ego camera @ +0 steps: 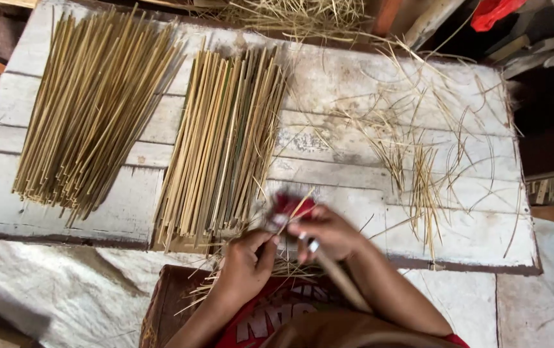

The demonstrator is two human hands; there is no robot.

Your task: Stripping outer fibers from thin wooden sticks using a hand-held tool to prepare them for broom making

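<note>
head view looks straight down on our two hands at the near edge of a whitewashed plank worktop (354, 84); our left hand (246, 261) is curled, its fingers pinched on a thin bamboo sliver (290, 216) that slants up toward the right; our right hand (328, 232) is clenched around a tool with a long pale wooden handle (341, 280), the handle running down and right along our forearm; a metal ring shows where the handle meets our fingers; the working end is hidden and blurred, so we cannot tell its shape; the two hands are just beside each other, almost touching; a small dark red thing (290, 203), blurred, sits just above them and we cannot tell what it is; on the worktop to the left lies a large fanned stack of split bamboo strips (90, 109); a second stack of strips (222, 142), some green-edged, lies just right of it and reaches down to our left hand; to the right, well apart from the stacks, thin curled bamboo shavings (425, 167) are scattered over the planks; more loose slivers lie under our hands, over our lap; a pale sheet (51, 290) covers the ground below the worktop.
</note>
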